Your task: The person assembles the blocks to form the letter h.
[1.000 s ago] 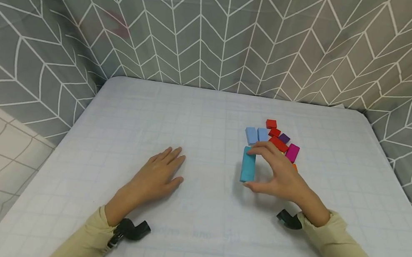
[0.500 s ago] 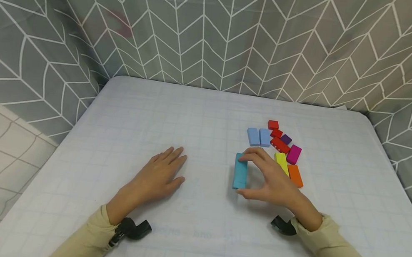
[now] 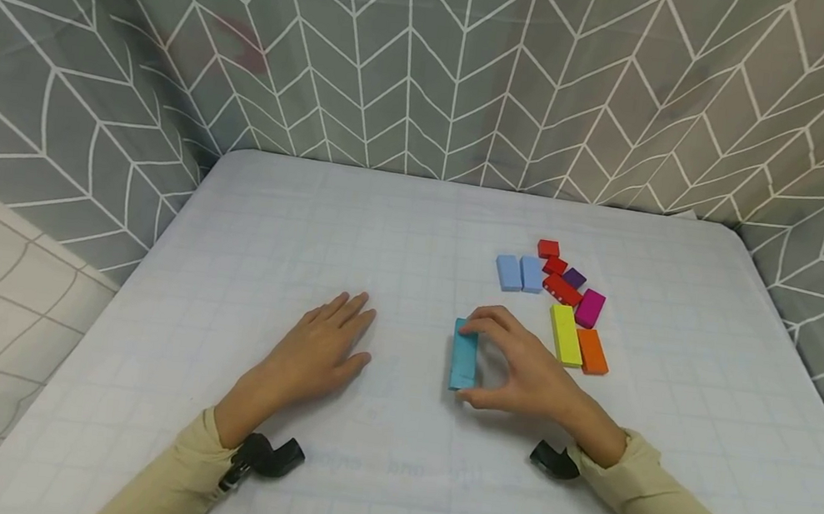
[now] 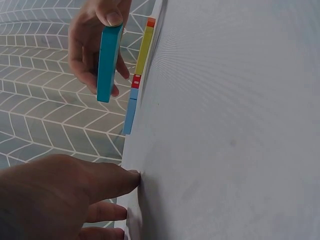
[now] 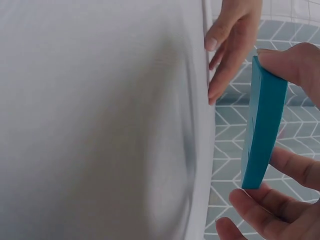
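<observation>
A teal rectangular block (image 3: 464,356) is pinched end to end between the thumb and fingers of my right hand (image 3: 521,369). In both wrist views the teal block (image 4: 108,65) (image 5: 265,125) is held up off the table. My left hand (image 3: 315,347) lies palm down on the table, left of the block, its fingers stretched out and nothing in them. Right of my right hand, a yellow block (image 3: 566,336) and an orange block (image 3: 592,351) lie side by side.
Two light blue blocks (image 3: 519,274), several red blocks (image 3: 563,290), a purple block (image 3: 574,278) and a magenta block (image 3: 590,308) lie farther back on the white-covered table (image 3: 310,221). A patterned grey curtain (image 3: 432,66) hangs behind it.
My right hand has carried the teal block left and toward me, away from the other blocks, uncovering the yellow and orange ones. The left hand has stayed in place.
</observation>
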